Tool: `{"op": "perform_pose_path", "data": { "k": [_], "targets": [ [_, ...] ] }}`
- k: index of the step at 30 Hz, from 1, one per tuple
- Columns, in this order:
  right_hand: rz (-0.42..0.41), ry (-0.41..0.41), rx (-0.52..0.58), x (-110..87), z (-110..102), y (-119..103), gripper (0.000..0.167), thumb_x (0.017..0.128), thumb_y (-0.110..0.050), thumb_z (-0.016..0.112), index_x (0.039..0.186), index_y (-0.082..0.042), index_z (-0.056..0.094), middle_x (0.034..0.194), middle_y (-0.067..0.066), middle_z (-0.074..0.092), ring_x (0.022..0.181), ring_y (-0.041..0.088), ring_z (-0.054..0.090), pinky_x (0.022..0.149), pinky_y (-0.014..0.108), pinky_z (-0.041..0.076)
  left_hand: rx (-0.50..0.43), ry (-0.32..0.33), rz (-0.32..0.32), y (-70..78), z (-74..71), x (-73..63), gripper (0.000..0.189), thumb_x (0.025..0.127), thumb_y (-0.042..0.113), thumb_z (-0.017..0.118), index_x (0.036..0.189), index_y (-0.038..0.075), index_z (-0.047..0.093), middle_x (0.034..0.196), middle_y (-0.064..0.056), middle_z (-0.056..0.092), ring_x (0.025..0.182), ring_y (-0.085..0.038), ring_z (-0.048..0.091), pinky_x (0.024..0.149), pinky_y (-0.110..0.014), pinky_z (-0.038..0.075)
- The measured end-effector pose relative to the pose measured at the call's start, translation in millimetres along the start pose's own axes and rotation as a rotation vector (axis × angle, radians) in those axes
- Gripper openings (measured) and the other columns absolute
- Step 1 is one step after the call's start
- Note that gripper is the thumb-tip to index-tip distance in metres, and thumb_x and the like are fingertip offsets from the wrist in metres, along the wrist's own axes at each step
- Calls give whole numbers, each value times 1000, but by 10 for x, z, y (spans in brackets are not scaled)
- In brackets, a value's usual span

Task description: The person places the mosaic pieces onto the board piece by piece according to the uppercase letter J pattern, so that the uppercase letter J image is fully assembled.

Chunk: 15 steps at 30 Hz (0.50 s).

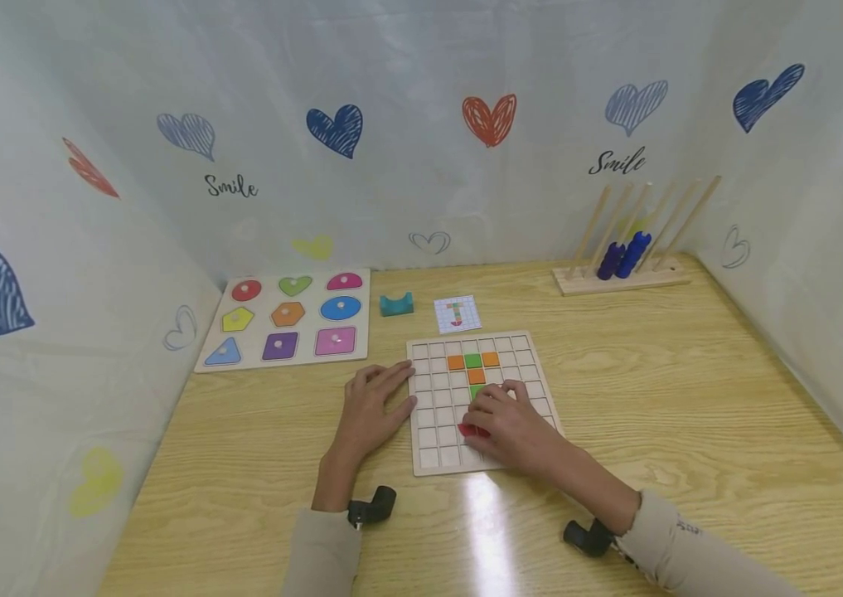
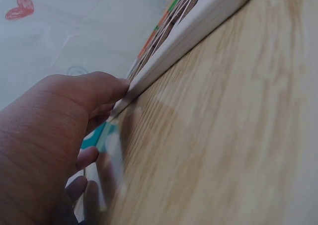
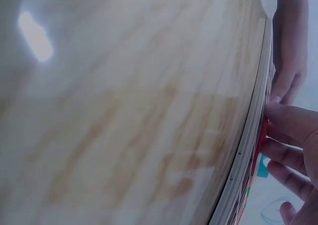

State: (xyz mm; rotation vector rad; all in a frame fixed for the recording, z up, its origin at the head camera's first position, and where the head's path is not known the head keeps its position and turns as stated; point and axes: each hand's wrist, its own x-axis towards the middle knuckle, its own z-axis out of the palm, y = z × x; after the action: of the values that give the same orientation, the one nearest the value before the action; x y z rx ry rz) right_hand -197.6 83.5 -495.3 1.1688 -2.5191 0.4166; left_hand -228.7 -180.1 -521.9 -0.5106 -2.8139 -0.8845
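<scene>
A wooden grid board (image 1: 427, 457) lies on the table with orange and green square tiles (image 1: 472, 361) set in a T-like pattern. My left hand (image 1: 370, 412) rests at the board's left edge, fingers extended and thumb touching its side. Over the lower right of the board, my right hand (image 1: 512, 429) bends its fingers down and pinches a small red piece (image 3: 262, 134) between thumb and fingertips, low at the board's surface. More red (image 1: 468, 430) shows beside the thumb in the head view; the hand hides part of it and the cells beneath.
Behind the board lie a pattern card (image 1: 457, 314) and a teal curved block (image 1: 396, 305). At left is a shape puzzle board (image 1: 309, 338) with knobbed pieces. A wooden peg stand (image 1: 622, 279) with blue and purple beads stands at the back right, near the curtain wall.
</scene>
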Motion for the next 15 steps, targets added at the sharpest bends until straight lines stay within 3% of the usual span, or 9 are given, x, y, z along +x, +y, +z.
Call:
{"op": "perform_pose_path", "data": {
  "k": [9,15],
  "targets": [
    [23,-9,54,-24,-11,4,15,81,-23,84,92,-16,76,96,-5,67,104,19,57,92,52,37,-5,-13,-4,8,22,5,49,95,34,65,142,20,59,150,6,50,130,-28,39,107,-54,25],
    [86,-35,58,-83,-62,26,10,85,-25,80,91,-19,75,97,-9,66,103,16,55,93,50,35,4,-14,4,3,54,-2,50,95,36,64,143,20,58,149,7,50,129,-28,39,106,-54,26]
  ]
}}
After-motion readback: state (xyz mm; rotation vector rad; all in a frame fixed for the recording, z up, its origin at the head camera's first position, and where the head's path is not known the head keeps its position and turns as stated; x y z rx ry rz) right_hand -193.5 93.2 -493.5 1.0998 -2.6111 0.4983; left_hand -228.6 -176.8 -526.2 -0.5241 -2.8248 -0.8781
